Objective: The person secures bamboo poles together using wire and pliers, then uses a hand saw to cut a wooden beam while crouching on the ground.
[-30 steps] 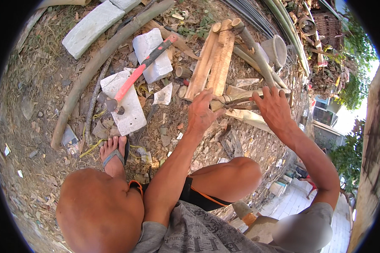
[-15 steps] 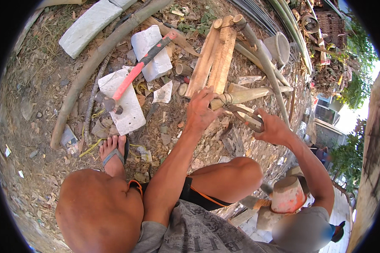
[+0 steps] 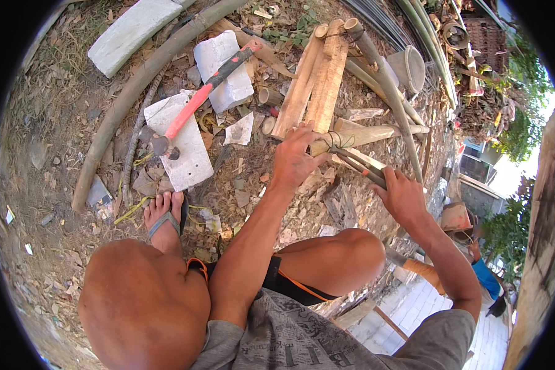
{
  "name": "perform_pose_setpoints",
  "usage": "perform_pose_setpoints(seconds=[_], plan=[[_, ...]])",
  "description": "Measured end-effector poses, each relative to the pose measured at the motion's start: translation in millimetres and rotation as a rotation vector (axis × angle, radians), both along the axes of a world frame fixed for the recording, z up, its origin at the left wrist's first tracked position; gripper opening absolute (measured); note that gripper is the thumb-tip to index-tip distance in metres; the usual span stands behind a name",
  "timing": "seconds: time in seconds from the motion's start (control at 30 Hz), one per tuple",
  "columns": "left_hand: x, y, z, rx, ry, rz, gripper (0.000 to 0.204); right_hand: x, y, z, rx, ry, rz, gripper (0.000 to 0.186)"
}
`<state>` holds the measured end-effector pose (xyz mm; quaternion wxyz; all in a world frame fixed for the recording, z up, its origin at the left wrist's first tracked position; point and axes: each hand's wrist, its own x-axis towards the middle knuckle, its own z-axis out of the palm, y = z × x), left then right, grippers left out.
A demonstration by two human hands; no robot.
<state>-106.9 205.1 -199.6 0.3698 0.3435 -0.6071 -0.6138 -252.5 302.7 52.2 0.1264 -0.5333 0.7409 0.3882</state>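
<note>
My right hand is closed around the handles of a pair of pincers. The pincers' jaws are at a wire tie wound round a round wooden pole, near its cut end. My left hand grips that end, with its fingers over the foot of a split timber piece. A second split timber lies alongside, and a bent pole meets the timbers at their far end. My left fingertips are partly hidden.
At the left, a hammer with a red and black handle rests across pale blocks. A long curved pole lies beyond. Behind the frame stands a grey bucket. Another person's blue sleeve and a stained bucket are at right.
The pincers' handles have come closer together and turned slightly, with my right hand shifting a little lower. The other person and the stained bucket have moved farther off at right.
</note>
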Motion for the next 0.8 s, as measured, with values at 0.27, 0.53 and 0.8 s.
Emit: perform_pose_setpoints(seconds=[0.27, 0.53, 0.8], plan=[[3, -2, 3, -0.029, -0.06, -0.092, 0.056, -37, -36, 9, 0.232, -0.671, -1.216, 0.057], [1, -1, -6, 0.012, -0.021, -0.022, 0.054, -23, -52, 12, 0.275, -0.664, -1.147, 0.052], [4, -9, 5, -0.009, -0.027, -0.124, 0.061, -20, -20, 13, 0.083, -0.846, -1.434, 0.065]])
